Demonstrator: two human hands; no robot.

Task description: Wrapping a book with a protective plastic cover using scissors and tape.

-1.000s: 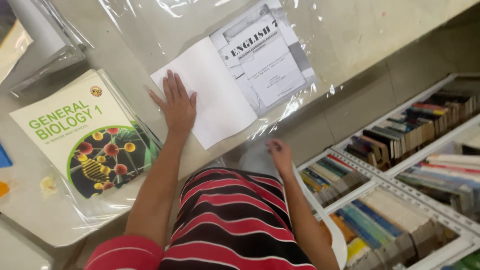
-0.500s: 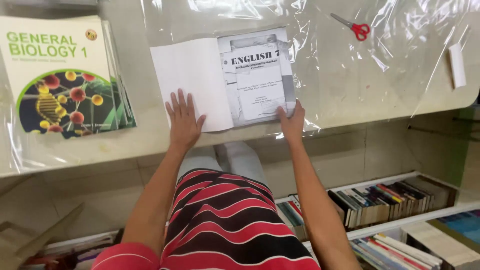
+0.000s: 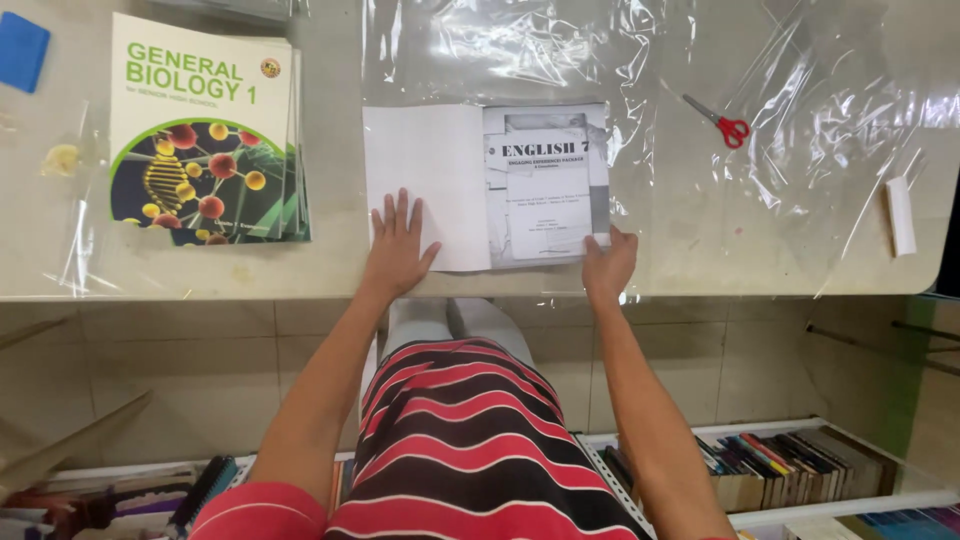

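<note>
An open book (image 3: 487, 185) lies on a beige table (image 3: 700, 260), its white inside cover on the left and a grey title page on the right. A sheet of clear plastic film (image 3: 600, 60) lies under and around it. My left hand (image 3: 397, 245) presses flat on the white cover's lower corner, fingers spread. My right hand (image 3: 608, 264) rests on the book's lower right corner at the table's near edge, fingers curled on the page and film.
A stack of green science textbooks (image 3: 205, 130) sits at the left. Red-handled scissors (image 3: 722, 124) lie on the film at the right, a white strip (image 3: 900, 214) farther right, a blue object (image 3: 22, 50) at far left. Shelves of books (image 3: 790, 470) stand below.
The view has swung so the table lies level. My right hand rose from below the table edge to the book's lower right corner. My left hand stays on the white cover.
</note>
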